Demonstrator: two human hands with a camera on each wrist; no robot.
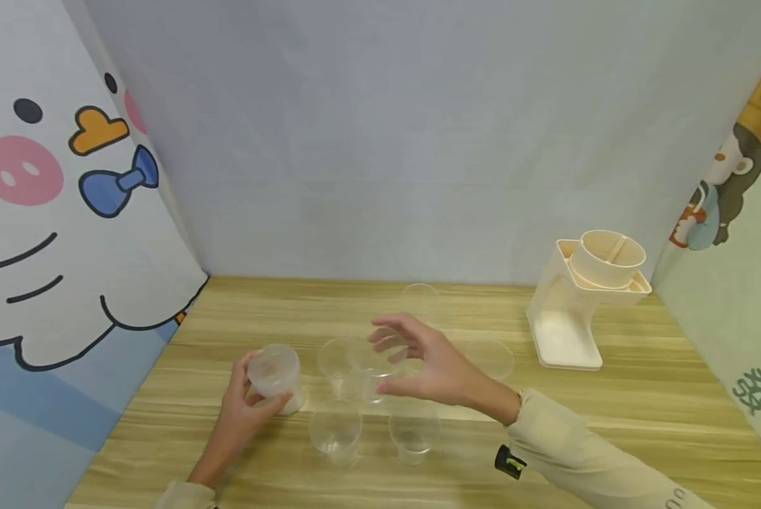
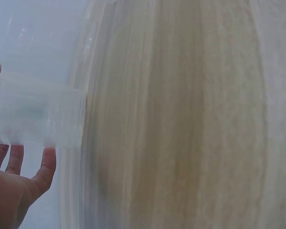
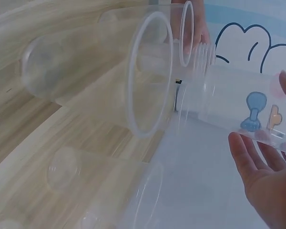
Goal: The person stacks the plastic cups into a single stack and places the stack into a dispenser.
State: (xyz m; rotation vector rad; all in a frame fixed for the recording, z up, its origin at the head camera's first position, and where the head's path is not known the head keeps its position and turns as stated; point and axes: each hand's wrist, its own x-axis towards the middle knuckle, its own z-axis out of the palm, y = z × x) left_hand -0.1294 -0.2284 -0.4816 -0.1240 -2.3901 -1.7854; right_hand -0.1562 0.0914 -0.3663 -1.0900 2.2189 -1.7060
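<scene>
On the left side of the table, my left hand (image 1: 247,403) grips a stack of clear plastic cups (image 1: 274,371) between thumb and fingers. In the left wrist view this stack (image 2: 38,112) looks cloudy where the walls overlap. My right hand (image 1: 428,360) is raised over the middle, thumb and fingers curved around a single clear plastic cup (image 3: 238,100). Several more clear cups stand upright below and about it, among them a front left cup (image 1: 336,431) and a front right cup (image 1: 414,433). Transparent walls overlap, so the held cup's lower edge is hard to make out.
A cream plastic stand (image 1: 565,332) with a round, cup-like top (image 1: 610,258) is at the back right of the wooden table (image 1: 660,417). One clear cup (image 1: 421,298) stands near the rear edge, another (image 1: 491,359) behind my right forearm. Cloth walls enclose the table.
</scene>
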